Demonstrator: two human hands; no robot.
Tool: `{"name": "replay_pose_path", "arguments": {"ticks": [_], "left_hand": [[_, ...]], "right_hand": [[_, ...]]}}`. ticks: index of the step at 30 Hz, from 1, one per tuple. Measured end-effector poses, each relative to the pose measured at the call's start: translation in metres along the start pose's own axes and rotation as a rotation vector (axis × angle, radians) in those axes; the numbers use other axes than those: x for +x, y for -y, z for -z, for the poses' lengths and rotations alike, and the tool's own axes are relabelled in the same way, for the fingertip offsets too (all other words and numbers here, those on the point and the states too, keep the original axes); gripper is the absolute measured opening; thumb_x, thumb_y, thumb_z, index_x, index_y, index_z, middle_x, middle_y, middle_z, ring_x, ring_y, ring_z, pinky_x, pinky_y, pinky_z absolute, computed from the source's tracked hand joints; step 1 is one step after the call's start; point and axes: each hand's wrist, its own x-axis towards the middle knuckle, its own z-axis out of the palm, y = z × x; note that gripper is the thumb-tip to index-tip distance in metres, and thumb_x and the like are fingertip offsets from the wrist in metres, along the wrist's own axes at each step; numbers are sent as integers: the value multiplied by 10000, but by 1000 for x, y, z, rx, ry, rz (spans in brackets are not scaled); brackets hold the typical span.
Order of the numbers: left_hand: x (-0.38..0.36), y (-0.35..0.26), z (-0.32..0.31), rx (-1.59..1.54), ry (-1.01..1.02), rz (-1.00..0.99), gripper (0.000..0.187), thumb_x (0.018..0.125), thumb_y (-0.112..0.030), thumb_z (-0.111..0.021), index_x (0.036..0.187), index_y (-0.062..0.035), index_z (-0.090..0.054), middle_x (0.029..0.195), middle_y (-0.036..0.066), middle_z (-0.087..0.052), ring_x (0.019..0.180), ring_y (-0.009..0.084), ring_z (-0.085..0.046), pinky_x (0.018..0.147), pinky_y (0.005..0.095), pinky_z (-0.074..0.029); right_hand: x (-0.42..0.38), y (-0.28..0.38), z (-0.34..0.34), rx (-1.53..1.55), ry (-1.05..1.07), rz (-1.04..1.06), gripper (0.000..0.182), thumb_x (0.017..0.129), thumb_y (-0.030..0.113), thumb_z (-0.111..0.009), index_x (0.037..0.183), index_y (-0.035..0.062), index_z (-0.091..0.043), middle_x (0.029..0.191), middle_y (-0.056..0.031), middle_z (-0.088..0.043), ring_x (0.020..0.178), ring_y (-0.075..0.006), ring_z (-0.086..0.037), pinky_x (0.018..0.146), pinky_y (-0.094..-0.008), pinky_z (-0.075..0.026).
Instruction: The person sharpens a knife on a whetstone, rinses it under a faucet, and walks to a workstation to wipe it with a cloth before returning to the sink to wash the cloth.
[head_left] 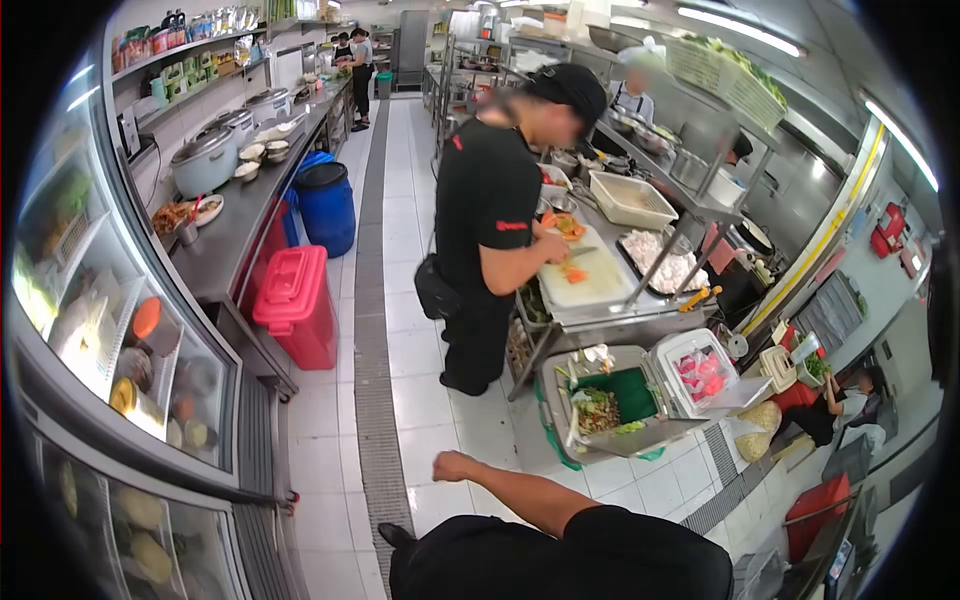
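My right hand (455, 466) is held out in front of my body above the white tiled floor (430, 405). Its fingers are curled into a fist, and no object shows in them. It touches nothing. My left hand is out of view. Beyond my right hand stands a co-worker in black (480, 200), whose hands are over a white cutting board (590, 285) with cut orange pieces (573, 273). To the right of my hand is an open grey bin (650, 362) lined with green and holding food scraps.
A glass-door refrigerator (225, 400) stands close on the left. Past it are a red lidded bin (297, 305) and a blue barrel (325, 205) beside the long counter (215, 265). A drain grate (377, 400) runs along the aisle. Other people work farther back and at right.
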Motion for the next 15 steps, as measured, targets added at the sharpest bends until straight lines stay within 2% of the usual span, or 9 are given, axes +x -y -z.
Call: {"name": "replay_pose_path", "arguments": {"ticks": [3,6,7,8,9,10,11,13,15], "left_hand": [[47,-80,-8,24,77,-10,430,961,-288,-516,1352,-109,-537,976,100,-613,748,251,-584,621,412,-541],[80,-148,-10,75,128,1,417,964,-277,-507,1351,-127,-542,940,92,-620,731,250,-598,612,419,-556],[114,-196,-17,79,86,-31,358,975,-333,-548,1281,-147,-552,867,37,-593,632,192,-560,499,354,-482],[134,-255,-34,316,-84,-89,331,965,-311,-468,1200,-86,-527,952,93,-584,683,277,-571,531,454,-477],[150,-299,-57,322,-123,-78,276,954,-287,-463,1121,-83,-544,844,90,-574,647,269,-564,525,438,-478],[190,-336,-59,182,150,-140,210,943,-275,-479,973,-81,-555,704,86,-533,580,252,-542,477,423,-456],[166,-380,-99,209,147,-310,189,950,-252,-510,843,-96,-526,617,51,-476,516,214,-504,418,397,-415],[164,-442,-154,130,209,-407,175,947,-256,-515,871,-101,-544,638,29,-505,437,131,-441,355,295,-336],[128,-506,-212,258,178,-378,240,951,-290,-546,1052,-79,-600,837,53,-621,619,147,-573,502,299,-462]], "right_hand": [[38,4,14,-113,30,17,319,743,331,-639,874,55,-728,847,-196,-695,860,-375,-667,786,-446,-525],[56,18,31,191,-285,-265,282,718,263,-677,920,66,-688,947,-189,-692,913,-380,-657,796,-450,-528],[68,19,38,175,-299,-339,291,718,236,-677,955,68,-680,1014,-197,-688,962,-390,-654,821,-452,-533],[78,18,39,178,-380,-343,206,727,192,-653,897,78,-671,942,-192,-698,873,-367,-681,796,-438,-548],[83,22,44,188,-377,-353,206,727,192,-653,897,78,-671,942,-192,-698,873,-367,-681,796,-438,-548],[86,26,53,312,-372,-420,185,734,177,-641,890,82,-670,908,-186,-702,822,-350,-692,779,-435,-557],[90,30,62,433,-354,-481,167,741,162,-630,884,86,-670,873,-179,-707,771,-332,-703,762,-432,-565],[109,13,56,607,-345,-592,137,745,134,-623,864,83,-671,813,-156,-709,685,-287,-707,720,-424,-577],[117,10,71,581,-320,-644,190,745,148,-660,919,86,-708,829,-128,-719,768,-245,-719,755,-392,-577]]}}
